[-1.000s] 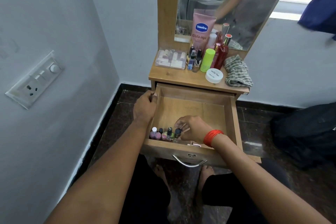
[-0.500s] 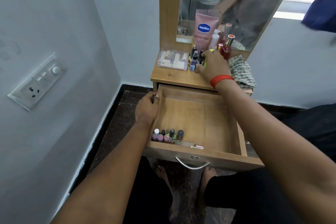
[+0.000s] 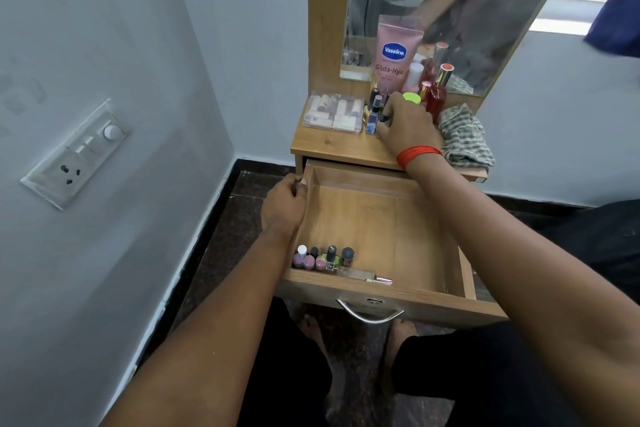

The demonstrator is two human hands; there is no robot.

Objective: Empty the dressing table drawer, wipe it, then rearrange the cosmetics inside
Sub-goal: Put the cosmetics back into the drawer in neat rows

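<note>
Now right hand point(image 3: 407, 125), out of open wooden drawer point(image 3: 381, 295), fingers closing around small dark bottles point(image 3: 375, 107) on tabletop above drawer; refill continues. Left hand point(image 3: 284, 208) grips drawer's left wall.

— What lay around the right grip point(image 3: 405, 125) on the worktop point(image 3: 332, 146)?

— Clear case point(image 3: 334, 113) to its left, cloth point(image 3: 464, 135) to its right, tube point(image 3: 394, 55) behind.

— Nearer than it?

— The open drawer point(image 3: 381, 222), small bottles point(image 3: 322, 258) in its front-left corner.
</note>
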